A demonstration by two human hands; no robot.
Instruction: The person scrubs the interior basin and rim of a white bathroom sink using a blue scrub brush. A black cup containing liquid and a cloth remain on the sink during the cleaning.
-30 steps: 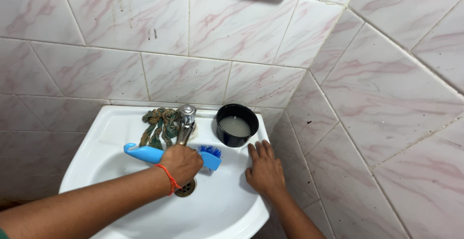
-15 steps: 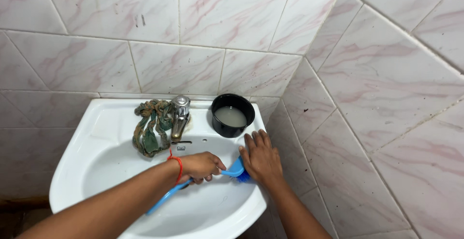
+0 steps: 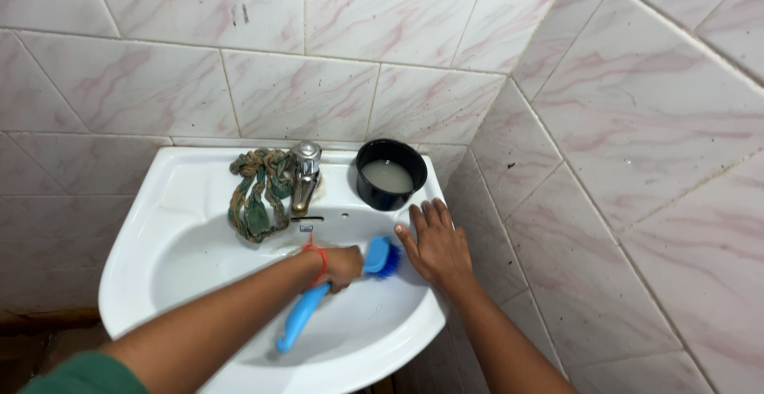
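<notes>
2 hands: left (image 3: 344, 265) gripping blue brush (image 3: 334, 292), bristles up-right, handle down-left; right (image 3: 436, 244) flat on sink (image 3: 159, 203).

Glossy white ceramic sink (image 3: 159, 227), shiny metal tap (image 3: 305, 173), smooth blue plastic brush (image 3: 318, 302), twisted green cloth (image 3: 256, 195), glossy black plastic bowl (image 3: 390, 173), polished marbled tiles (image 3: 645, 147).

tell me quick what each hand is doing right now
Left hand: closed on the blue scrub brush, bristles against the white sink bowl.
Right hand: open, flat on the sink's right rim, holding nothing.
</notes>
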